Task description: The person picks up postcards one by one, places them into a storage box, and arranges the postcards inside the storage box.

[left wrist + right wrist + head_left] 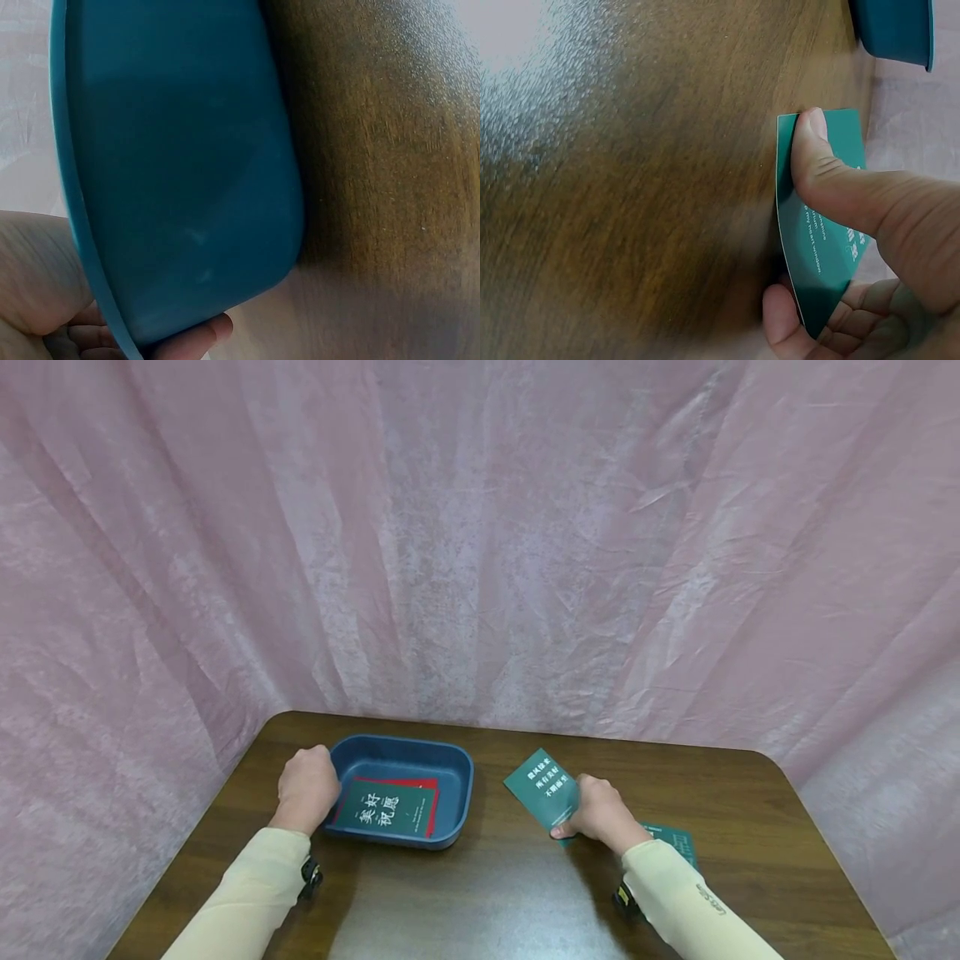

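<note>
My left hand grips the left end of a blue plastic tray; the left wrist view shows its fingers curled at the tray's rim. Inside the tray lies a green card with large white characters, overlapping a red card beneath it. To the right of the tray, my right hand holds another green card with white lettering, thumb on its face and fingers around its edge, as the right wrist view shows. Partly hidden behind the right wrist, one more green card lies on the table.
The brown wooden table has rounded far corners and reflects light near its front. Pink velvet curtain hangs behind it and along both sides. Each wrist wears a small black device below the sleeve cuff.
</note>
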Tool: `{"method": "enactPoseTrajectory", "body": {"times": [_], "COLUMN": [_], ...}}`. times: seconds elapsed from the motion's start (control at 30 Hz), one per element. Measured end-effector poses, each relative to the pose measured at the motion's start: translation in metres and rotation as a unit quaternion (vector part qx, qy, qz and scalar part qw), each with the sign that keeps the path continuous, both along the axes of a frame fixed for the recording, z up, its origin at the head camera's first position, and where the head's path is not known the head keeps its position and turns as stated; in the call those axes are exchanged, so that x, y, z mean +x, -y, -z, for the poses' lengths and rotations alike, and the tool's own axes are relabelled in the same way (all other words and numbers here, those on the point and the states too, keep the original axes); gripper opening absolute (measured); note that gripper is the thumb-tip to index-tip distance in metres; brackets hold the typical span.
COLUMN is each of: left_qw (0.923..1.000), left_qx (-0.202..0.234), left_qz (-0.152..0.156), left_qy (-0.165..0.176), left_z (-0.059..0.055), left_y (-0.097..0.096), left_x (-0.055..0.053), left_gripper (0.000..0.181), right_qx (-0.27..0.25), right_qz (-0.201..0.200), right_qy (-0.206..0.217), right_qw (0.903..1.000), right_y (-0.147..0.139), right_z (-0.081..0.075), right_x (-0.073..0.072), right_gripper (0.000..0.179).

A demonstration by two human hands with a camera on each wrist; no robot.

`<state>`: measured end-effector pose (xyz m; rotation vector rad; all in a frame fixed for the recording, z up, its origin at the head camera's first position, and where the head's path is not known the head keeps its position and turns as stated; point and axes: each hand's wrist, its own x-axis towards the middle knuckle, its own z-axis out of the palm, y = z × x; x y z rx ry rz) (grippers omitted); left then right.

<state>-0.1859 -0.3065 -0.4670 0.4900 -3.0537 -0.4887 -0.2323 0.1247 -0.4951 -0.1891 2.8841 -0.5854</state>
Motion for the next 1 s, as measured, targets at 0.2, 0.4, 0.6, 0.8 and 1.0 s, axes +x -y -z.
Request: {"method": "enactPoseTrajectory", "body": {"times": [0.2, 0.4, 0.6, 0.8, 1.0], "left_qw": [1.0000, 1.0000, 1.0000, 1.0000, 1.0000], "left_qx": [0.002, 0.001, -0.001, -0.005, -0.004], "left_qz": [0.000, -0.002, -0.001, -0.003, -0.004], "left_qy": [0.003, 0.001, -0.002, -0.005, -0.001], "left_z": [0.001, 0.002, 0.003, 0.003, 0.003], "left_y": [0.000, 0.000, 0.000, 0.000, 0.001], "left_x": [0.001, 0.000, 0.000, 0.000, -0.001], "left_gripper": [0.019, 0.019, 0.018, 0.019, 0.019], "right_qx": [-0.022, -0.040, -0.048, -0.055, -0.080], "right_qz": [-0.001, -0.005, -0.005, -0.023, -0.019], "right_qy": [-0.005, -0.023, -0.016, -0.020, -0.026], "right_qw": [0.9997, 0.9989, 0.9987, 0.9981, 0.9963], "right_y": [-0.001, -0.007, -0.011, -0.010, -0.005], "right_z": [0.001, 0.002, 0.001, -0.003, -0.012], "right_x": [-0.001, -0.004, -0.006, -0.007, -0.008], "right_gripper": [0.074, 0.067, 0.060, 0.047, 0.040]}}
